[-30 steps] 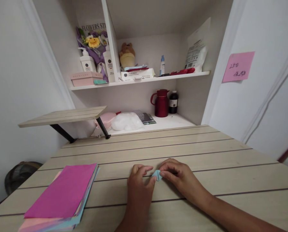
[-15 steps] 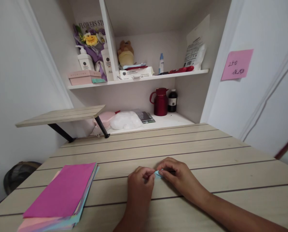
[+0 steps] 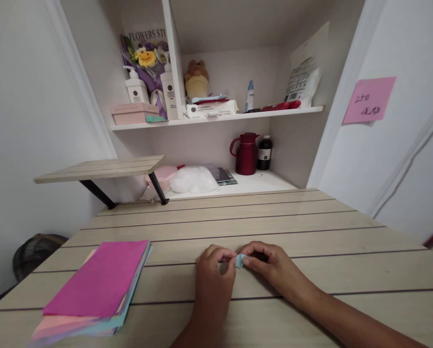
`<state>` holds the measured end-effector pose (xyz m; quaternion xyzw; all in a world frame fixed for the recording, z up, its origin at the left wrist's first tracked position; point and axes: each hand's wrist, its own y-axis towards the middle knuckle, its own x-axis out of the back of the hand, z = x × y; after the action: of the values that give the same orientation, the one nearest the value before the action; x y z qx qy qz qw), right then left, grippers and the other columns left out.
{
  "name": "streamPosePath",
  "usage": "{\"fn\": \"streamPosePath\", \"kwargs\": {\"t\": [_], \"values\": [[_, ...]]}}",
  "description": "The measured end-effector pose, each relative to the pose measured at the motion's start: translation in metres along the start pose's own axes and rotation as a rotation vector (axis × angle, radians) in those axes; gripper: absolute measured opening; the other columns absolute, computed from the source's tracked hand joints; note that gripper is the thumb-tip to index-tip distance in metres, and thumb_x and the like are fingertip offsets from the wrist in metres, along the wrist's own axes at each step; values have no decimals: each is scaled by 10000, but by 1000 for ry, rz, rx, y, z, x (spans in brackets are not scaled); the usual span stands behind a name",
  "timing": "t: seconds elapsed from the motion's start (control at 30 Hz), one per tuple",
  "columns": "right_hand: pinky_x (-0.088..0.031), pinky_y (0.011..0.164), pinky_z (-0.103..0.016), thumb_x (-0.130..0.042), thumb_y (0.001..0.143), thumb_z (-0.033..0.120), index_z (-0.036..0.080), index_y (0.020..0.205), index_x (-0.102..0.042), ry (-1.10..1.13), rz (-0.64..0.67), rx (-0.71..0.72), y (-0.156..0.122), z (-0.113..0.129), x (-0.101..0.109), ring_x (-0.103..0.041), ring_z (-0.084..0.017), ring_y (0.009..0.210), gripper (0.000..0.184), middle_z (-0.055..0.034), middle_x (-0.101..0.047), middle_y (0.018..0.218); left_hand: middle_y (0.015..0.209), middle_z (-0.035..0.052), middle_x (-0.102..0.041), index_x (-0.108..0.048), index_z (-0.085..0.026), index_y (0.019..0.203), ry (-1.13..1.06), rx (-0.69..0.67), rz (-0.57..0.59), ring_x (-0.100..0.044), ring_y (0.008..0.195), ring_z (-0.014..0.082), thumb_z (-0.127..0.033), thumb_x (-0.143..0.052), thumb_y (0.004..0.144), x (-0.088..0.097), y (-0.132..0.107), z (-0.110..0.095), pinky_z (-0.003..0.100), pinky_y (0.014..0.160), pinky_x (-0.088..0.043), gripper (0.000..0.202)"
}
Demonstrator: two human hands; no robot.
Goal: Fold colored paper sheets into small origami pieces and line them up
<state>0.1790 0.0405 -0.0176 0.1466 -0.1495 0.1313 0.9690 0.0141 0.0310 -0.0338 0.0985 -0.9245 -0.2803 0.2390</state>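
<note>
A small folded piece of light blue paper is pinched between my two hands, just above or on the wooden tabletop. My left hand grips its left edge between thumb and fingertips. On the other side, my right hand holds the paper's right edge with thumb and forefinger. Creases show on the paper, though the fingers cover part of it. To the left lies a stack of coloured paper with a magenta sheet on top.
A small raised wooden shelf on black legs stands at the table's back left. Behind the table, a white cabinet holds a red jug, a dark bottle and a white plastic bag. A pink note sticks to the right wall.
The view has shifted slightly, so the surroundings sit a little further right. Between my fingertips, more of the blue paper now shows, with its folded faces turned toward me.
</note>
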Motion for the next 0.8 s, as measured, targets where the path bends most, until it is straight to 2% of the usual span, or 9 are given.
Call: {"fn": "streamPosePath", "kwargs": {"t": [0.17, 0.3, 0.4, 0.8], "values": [[-468, 847, -348, -615, 821, 245, 236, 939, -690, -138, -75, 128, -3, 6, -3, -604, -225, 963, 140, -56, -678, 1009, 693, -4, -654, -640, -198, 677, 129, 10, 9, -627, 643, 148, -48, -573, 702, 1, 1, -4, 262, 635, -491, 166], [-474, 814, -339, -617, 831, 242, 231, 833, -685, -186, -110, 146, -4, 7, -4, -613, -213, 899, 69, -40, -687, 915, 702, -4, -658, -639, -199, 692, 167, 7, 13, -625, 640, 148, -48, -579, 705, 2, 1, -6, 267, 636, -490, 163], [-470, 804, -330, -624, 837, 248, 227, 750, -666, -198, -108, 156, -4, 8, -4, -614, -203, 870, 99, -27, -691, 867, 693, -11, -657, -635, -200, 695, 173, -4, 14, -619, 628, 143, -47, -581, 707, 2, 0, -7, 275, 649, -489, 162], [-472, 761, -318, -611, 844, 262, 222, 761, -680, -200, -112, 149, -5, 9, -2, -614, -197, 829, 115, -27, -688, 830, 665, -23, -661, -653, -209, 703, 156, -30, 43, -605, 574, 119, -71, -600, 702, 7, 2, -12, 239, 606, -487, 148]]}}
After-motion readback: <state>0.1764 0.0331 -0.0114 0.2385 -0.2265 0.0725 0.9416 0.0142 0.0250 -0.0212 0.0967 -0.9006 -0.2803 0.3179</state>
